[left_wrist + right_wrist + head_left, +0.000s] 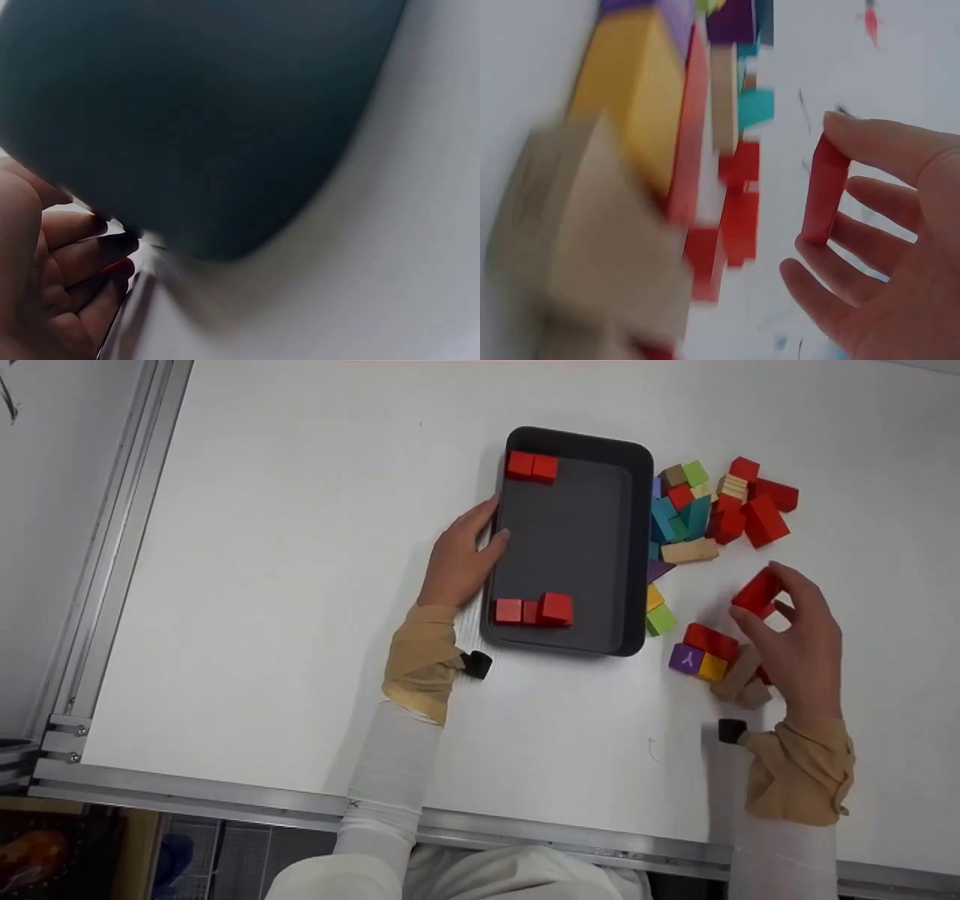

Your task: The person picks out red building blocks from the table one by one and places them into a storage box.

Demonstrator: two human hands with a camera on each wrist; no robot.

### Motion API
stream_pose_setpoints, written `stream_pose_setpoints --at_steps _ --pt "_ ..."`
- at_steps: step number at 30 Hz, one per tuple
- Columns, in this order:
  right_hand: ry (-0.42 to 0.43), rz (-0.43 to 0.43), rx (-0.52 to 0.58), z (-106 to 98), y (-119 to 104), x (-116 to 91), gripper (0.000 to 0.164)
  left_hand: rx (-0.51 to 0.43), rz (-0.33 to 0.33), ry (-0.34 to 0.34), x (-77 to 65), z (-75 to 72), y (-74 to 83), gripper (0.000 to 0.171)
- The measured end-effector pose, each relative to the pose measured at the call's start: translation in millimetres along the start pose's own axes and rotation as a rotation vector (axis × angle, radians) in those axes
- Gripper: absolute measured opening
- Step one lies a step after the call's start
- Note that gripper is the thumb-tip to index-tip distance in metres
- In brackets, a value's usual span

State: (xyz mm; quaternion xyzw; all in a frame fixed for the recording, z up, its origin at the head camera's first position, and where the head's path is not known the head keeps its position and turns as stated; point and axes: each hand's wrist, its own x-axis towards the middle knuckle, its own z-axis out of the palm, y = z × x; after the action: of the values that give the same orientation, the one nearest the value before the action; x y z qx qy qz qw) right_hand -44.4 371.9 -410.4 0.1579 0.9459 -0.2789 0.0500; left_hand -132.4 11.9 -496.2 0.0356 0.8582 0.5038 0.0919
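Observation:
A dark grey rectangular tray lies on the table with several red blocks inside, two in its far left corner and a few near its front left. My left hand grips the tray's left side, thumb over the rim; in the left wrist view its fingers curl beside the tray's dark wall. My right hand pinches a red block between thumb and fingertips, above the table right of the tray. The right wrist view shows that block held at both ends.
Several mixed blocks lie along the tray's right side, among them a teal block, a plain wooden block and a large red block. Nearer, beside my right hand, sit a purple block, a yellow block and wooden pieces.

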Motion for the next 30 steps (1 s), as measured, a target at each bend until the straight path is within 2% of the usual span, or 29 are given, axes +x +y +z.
stream_pose_setpoints --at_steps 3,6,10,15,20,24,30 --pt "-0.027 -0.098 0.013 10.8 -24.2 0.4 0.074 -0.022 0.006 -0.01 0.2 0.6 -3.1 0.053" --pt "-0.063 -0.236 0.032 24.1 -46.8 1.3 0.071 -0.037 0.0 -0.009 -1.5 -0.4 -7.4 0.053" --pt "-0.104 -0.383 0.045 39.8 -69.2 -0.1 0.067 -0.042 -0.016 0.008 -3.5 -2.7 -11.5 0.054" --pt "-0.157 -0.444 -0.007 56.0 -81.5 -2.4 0.066 -0.044 -0.022 0.008 -2.9 -1.5 -9.8 0.055" --pt "-0.218 -0.448 -0.052 71.0 -81.8 -4.1 0.066 -0.038 -0.012 0.001 -0.5 2.2 -5.9 0.055" --pt "-0.232 -0.455 -0.075 79.2 -79.5 -3.7 0.067 -0.034 -0.01 -0.004 0.8 3.9 -3.9 0.055" --pt "-0.222 -0.562 -0.162 90.8 -78.2 -11.3 0.069 -0.044 -0.018 -0.013 -0.2 4.9 -2.7 0.054"
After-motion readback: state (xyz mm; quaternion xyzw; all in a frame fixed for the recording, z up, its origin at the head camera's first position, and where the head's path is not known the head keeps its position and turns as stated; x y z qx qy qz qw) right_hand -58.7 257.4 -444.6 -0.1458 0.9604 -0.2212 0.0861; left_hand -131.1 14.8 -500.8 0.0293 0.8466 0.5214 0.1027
